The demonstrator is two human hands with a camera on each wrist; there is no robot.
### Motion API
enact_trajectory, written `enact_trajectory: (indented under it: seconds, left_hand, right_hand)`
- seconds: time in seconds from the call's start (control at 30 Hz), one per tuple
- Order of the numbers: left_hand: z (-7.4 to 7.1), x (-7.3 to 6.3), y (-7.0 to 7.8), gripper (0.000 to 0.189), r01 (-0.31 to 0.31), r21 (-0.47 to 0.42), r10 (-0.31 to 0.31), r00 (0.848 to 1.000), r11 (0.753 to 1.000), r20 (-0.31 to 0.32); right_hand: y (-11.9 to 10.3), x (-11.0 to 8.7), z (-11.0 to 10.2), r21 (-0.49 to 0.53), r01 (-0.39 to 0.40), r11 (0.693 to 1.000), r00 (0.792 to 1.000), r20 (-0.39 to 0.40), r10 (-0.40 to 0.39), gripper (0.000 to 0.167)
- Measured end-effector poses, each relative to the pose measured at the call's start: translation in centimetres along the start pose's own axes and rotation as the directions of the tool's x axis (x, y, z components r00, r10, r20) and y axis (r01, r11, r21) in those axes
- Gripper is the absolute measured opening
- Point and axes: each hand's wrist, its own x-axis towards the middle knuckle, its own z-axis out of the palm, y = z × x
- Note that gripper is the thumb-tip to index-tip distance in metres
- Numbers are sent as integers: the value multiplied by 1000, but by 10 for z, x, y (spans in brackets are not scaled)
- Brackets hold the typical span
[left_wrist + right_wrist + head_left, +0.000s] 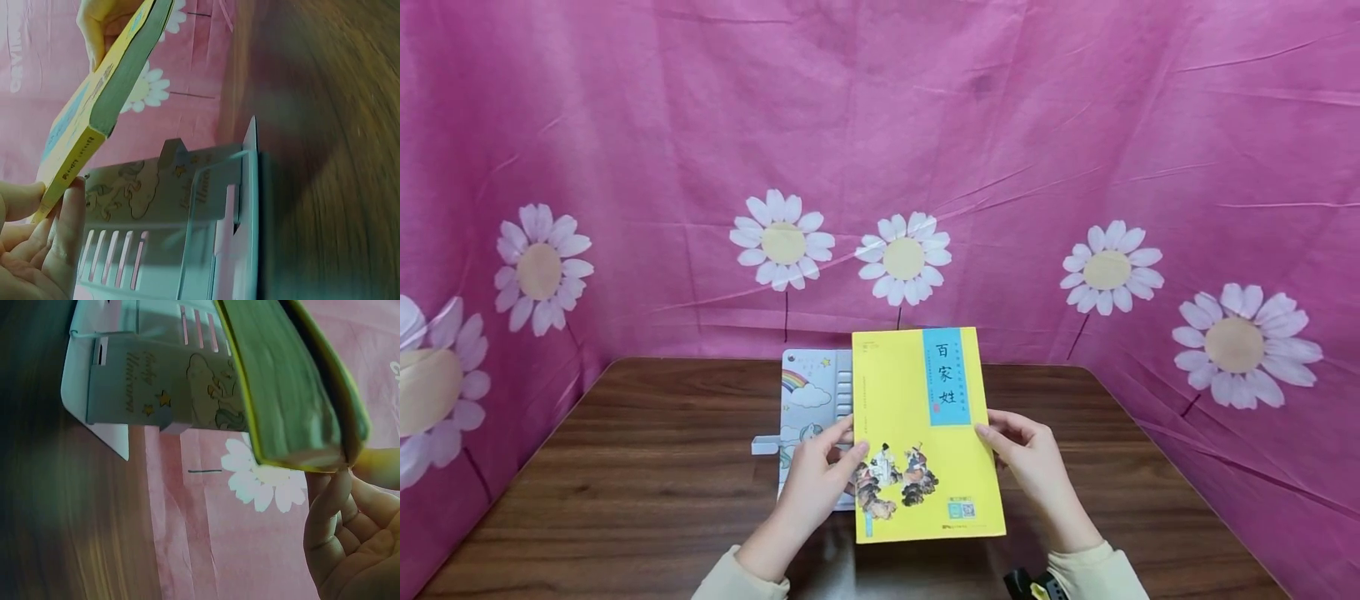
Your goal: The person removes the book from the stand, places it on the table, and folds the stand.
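A yellow book (931, 442) is pinched by left hand (822, 468) at nine o'clock, right hand (1028, 454) at three. A printed stand (808, 396) is partly hidden behind.

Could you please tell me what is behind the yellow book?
Part of a book stand shows; in the head view, the book covers its right side.
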Motion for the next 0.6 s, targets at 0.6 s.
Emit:
enact_trajectory:
  seconds: [0.6]
  left_hand:
    - [37,4,0,53,36,-102,-37,999,994,-4]
  right_hand:
    - [12,7,-25,-16,-96,995,995,-25,96,38]
